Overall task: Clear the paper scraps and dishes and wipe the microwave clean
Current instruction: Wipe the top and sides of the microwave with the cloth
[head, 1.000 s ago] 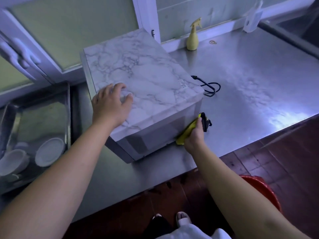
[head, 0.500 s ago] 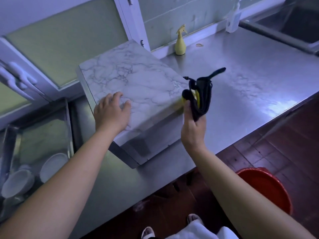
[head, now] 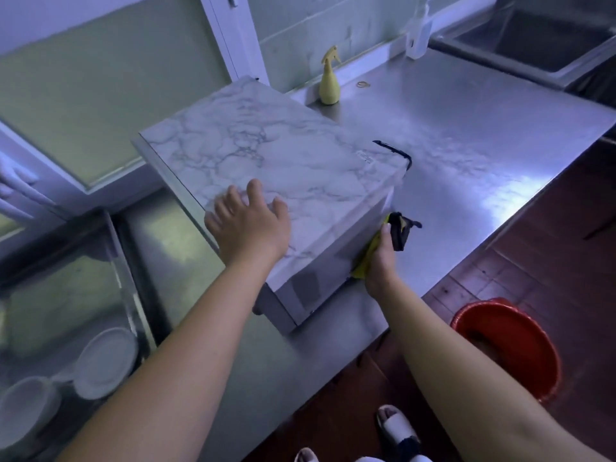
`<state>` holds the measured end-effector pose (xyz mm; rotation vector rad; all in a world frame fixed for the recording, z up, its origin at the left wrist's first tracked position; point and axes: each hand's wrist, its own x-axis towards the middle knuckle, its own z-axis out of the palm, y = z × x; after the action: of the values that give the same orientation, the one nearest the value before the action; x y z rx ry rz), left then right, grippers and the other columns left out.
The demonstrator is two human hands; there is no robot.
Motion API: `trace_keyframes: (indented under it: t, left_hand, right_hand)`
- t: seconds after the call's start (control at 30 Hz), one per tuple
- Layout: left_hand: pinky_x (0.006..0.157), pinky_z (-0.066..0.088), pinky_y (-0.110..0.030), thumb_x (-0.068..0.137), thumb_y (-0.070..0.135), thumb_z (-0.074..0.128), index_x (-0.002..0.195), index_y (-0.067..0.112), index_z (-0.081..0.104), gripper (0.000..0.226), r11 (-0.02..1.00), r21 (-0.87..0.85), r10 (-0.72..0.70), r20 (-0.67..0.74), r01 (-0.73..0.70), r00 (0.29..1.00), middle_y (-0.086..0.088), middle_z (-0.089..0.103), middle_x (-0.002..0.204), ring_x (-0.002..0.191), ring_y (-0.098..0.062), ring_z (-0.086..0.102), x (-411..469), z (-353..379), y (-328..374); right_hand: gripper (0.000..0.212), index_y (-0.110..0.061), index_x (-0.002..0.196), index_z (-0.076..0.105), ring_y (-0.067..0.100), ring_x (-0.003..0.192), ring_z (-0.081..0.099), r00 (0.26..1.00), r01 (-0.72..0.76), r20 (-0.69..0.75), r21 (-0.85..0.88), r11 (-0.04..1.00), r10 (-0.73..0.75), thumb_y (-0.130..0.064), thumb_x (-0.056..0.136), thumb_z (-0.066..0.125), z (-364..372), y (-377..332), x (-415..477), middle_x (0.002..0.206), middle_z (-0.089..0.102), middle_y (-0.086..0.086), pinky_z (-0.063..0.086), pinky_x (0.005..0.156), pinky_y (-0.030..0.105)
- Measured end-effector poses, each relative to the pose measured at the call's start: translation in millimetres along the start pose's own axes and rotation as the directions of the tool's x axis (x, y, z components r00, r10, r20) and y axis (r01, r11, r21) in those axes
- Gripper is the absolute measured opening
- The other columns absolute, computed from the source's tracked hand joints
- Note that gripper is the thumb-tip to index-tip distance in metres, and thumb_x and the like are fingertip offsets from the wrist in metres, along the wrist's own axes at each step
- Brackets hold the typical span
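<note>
The right hand grips a crumpled yellow-and-black cloth, pressing it against the front face of the boxy, marble-patterned microwave. The left hand lies flat, fingers spread, on its smooth top. The microwave stands on a brushed steel counter.

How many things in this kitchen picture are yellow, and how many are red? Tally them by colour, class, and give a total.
Yellow: 2 (spray bottle, cloth)
Red: 1 (bucket)
Total: 3
</note>
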<state>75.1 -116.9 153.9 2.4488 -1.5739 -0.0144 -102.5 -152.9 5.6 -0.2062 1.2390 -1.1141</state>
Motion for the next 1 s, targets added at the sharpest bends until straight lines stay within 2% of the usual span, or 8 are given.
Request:
trace_keyframes:
  t: [0.13,0.23,0.37,0.53,0.63,0.73,0.87,1.0]
  left_hand:
    - [0.116,0.011,-0.054,0.097,0.047,0.03,0.143,0.025,0.034,0.05,1.0,0.016,0.002,0.031,-0.002,1.0,-0.014,0.027,0.156,0.144,-0.035,0.019,1.3,-2.1,0.2]
    - [0.115,0.013,-0.057,0.098,0.046,0.028,0.142,0.023,0.032,0.05,1.0,0.018,0.016,0.072,-0.017,0.997,-0.017,0.026,0.154,0.142,-0.037,0.02,0.5,-5.5,0.4]
    - [0.114,0.012,-0.06,0.097,0.046,0.026,0.144,0.02,0.03,0.053,0.999,-0.002,0.039,0.112,-0.039,0.993,-0.02,0.023,0.156,0.143,-0.04,0.018,-1.8,-9.3,-0.8]
    - [0.115,0.008,-0.062,0.097,0.047,0.023,0.149,0.019,0.025,0.059,0.999,-0.005,0.045,0.136,-0.044,0.99,-0.02,0.018,0.159,0.145,-0.041,0.014,-1.7,-10.0,0.2]
    - [0.115,0.006,-0.062,0.097,0.048,0.022,0.151,0.021,0.024,0.06,0.999,-0.007,0.036,0.137,-0.036,0.99,-0.019,0.017,0.16,0.147,-0.04,0.011,-0.1,-8.4,0.6]
    - [0.116,0.005,-0.062,0.096,0.049,0.025,0.151,0.023,0.022,0.061,0.999,0.003,0.034,0.15,-0.035,0.988,-0.017,0.015,0.161,0.148,-0.039,0.009,2.3,-8.2,0.0]
    - [0.115,0.007,-0.062,0.096,0.047,0.028,0.146,0.022,0.027,0.056,0.998,0.005,0.06,0.121,-0.061,0.991,-0.018,0.017,0.16,0.147,-0.039,0.011,1.9,-5.0,-2.3]
    - [0.115,0.008,-0.06,0.097,0.05,0.025,0.146,0.024,0.026,0.055,0.998,0.019,0.052,0.107,-0.055,0.993,-0.017,0.019,0.159,0.146,-0.038,0.013,1.9,-3.4,-3.0]
  right_hand:
    - [0.068,-0.019,0.146,0.046,0.026,0.128,0.054,0.999,-0.048,-0.013,0.02,0.999,0.048,-0.062,0.094,0.052,-7.6,13.1,-10.6,0.142,0.055,0.004,0.042,0.11,0.047]
    - [0.044,-0.018,0.136,0.052,0.029,0.108,0.063,0.999,-0.036,-0.011,-0.044,0.998,0.035,-0.041,0.099,0.055,-23.4,24.7,-37.8,0.123,0.063,0.007,0.053,0.091,0.05]
    - [0.037,-0.017,0.133,0.054,0.032,0.097,0.06,0.958,0.169,-0.227,-0.043,0.985,-0.174,-0.007,0.098,0.052,-44.0,33.5,-74.2,0.108,0.061,0.015,0.051,0.088,0.053]
    - [0.027,-0.008,0.106,0.064,0.014,0.05,0.055,0.804,0.579,-0.156,-0.013,0.815,-0.574,-0.004,0.079,0.063,-34.4,-13.7,-122.1,0.057,0.058,-0.004,0.043,0.051,0.026]
    - [0.037,-0.024,0.108,0.073,0.02,0.077,0.057,0.674,0.737,0.085,-0.028,0.675,-0.733,-0.018,0.073,0.063,-4.6,-38.7,-139.5,0.09,0.065,0.007,0.043,0.063,0.026]
    - [0.035,-0.015,0.098,0.078,0.015,0.128,0.05,0.705,0.693,0.276,-0.076,0.717,-0.653,-0.041,0.085,0.058,23.1,-40.9,-138.2,0.134,0.058,0.004,0.042,0.099,0.032]
    - [0.028,-0.015,0.106,0.077,0.028,0.113,0.065,0.786,0.604,0.109,0.076,0.793,-0.609,-0.032,0.088,0.064,26.6,-34.2,-122.3,0.121,0.068,0.016,0.05,0.093,0.044]
    - [0.064,-0.048,0.139,0.042,0.024,0.122,0.06,0.696,0.715,-0.057,-0.037,0.698,-0.715,-0.019,0.089,0.069,36.8,-21.0,-109.3,0.131,0.061,0.009,0.05,0.102,0.038]
